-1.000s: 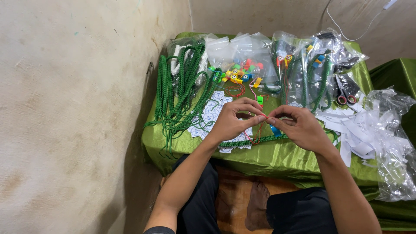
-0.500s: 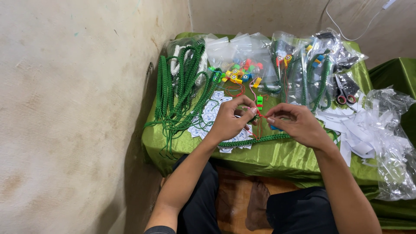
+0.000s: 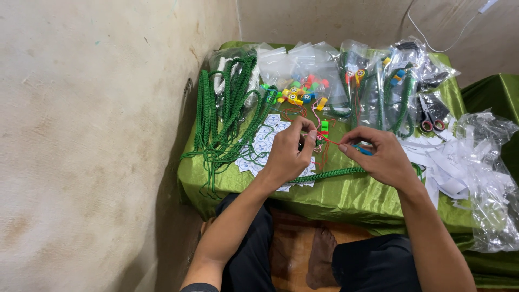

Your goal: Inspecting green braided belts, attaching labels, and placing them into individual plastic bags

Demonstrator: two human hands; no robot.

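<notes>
— Head view: what did both hands hold?
— Left hand [image 3: 289, 154] and right hand [image 3: 378, 157] pinched a red thread [image 3: 331, 141] taut between their fingers; a green braided cord [image 3: 330, 174] lay just below, on the table [image 3: 346, 200].

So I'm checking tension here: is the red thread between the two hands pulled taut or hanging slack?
Taut: the red thread runs straight from the left hand to the right hand.

A heap of green cords [image 3: 227, 116] is spread at the left of a green cloth [image 3: 351, 197]. Clear bags [image 3: 303, 65] (some hold bright plastic bits) are lined along the back. Scissors [image 3: 432, 121] are laid beside white strips [image 3: 448, 165]. Round stickers [image 3: 262, 146] are scattered near the cords.
</notes>
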